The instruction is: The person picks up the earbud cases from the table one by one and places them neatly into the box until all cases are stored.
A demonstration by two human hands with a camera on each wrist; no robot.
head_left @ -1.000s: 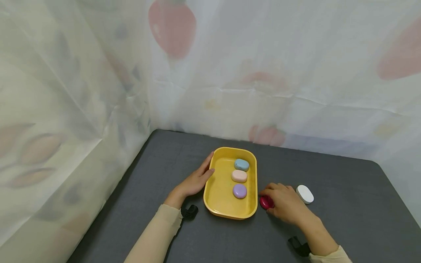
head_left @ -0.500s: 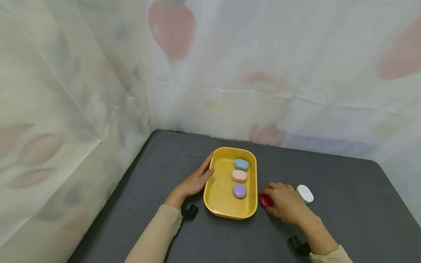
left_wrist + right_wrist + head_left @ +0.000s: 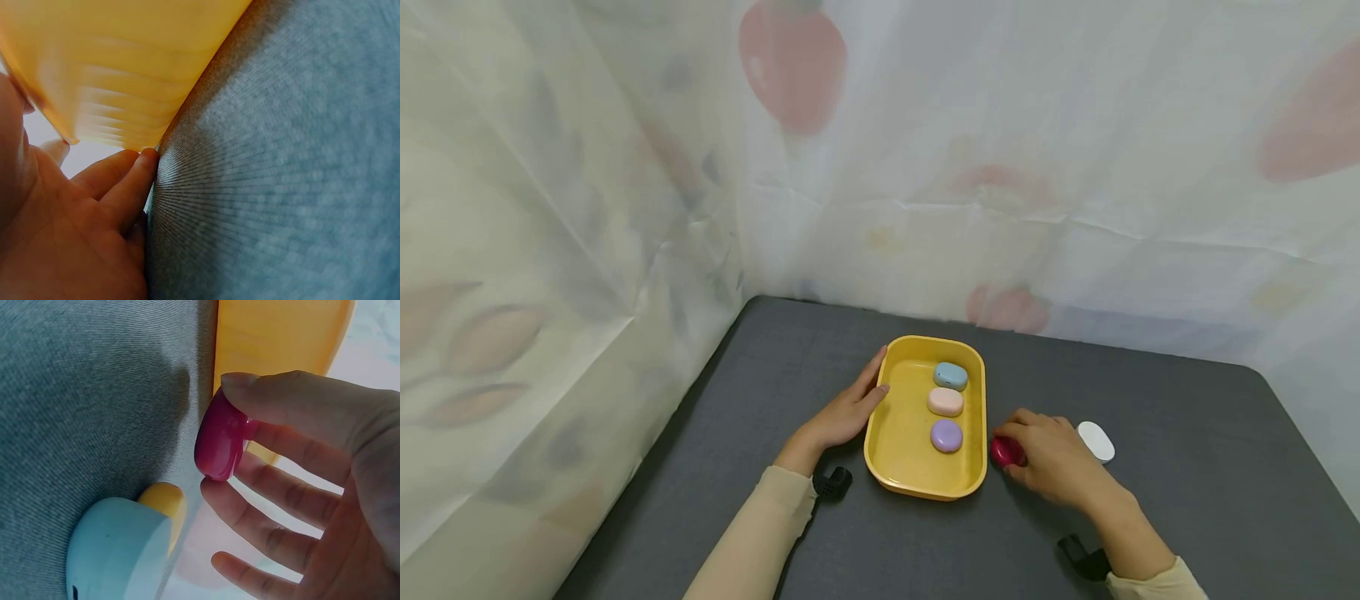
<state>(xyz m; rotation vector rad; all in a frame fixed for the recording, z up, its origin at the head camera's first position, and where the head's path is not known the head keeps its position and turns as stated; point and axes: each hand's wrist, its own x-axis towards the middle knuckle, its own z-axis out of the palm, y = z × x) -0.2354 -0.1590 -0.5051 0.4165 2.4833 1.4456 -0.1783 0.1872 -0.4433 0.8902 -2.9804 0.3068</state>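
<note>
My left hand [image 3: 842, 412] holds the left side of a yellow tray [image 3: 898, 477], thumb over the rim and fingers along the outer wall. In the tray, a light blue earbud case [image 3: 951, 376], a pale pink one [image 3: 945, 402] and a round purple one [image 3: 947, 436] form a column towards the right wall. My right hand [image 3: 1052, 458] pinches a glossy dark red earbud case [image 3: 220, 440] between thumb and fingertips, close over the table beside the tray. Its shadow lies apart from it in the right wrist view. The hand hides part of it in the head view.
A white-topped case [image 3: 1096, 442] lies just right of my right hand; the right wrist view shows a blue-sided case [image 3: 115, 550] with a small yellow object [image 3: 165, 506] behind it. The grey table [image 3: 1195, 467] ends at hanging patterned curtains [image 3: 1075, 167].
My right hand has risen slightly with the red earbud case, which shifts a little up in the head view. The left hand and the tray have not moved.
</note>
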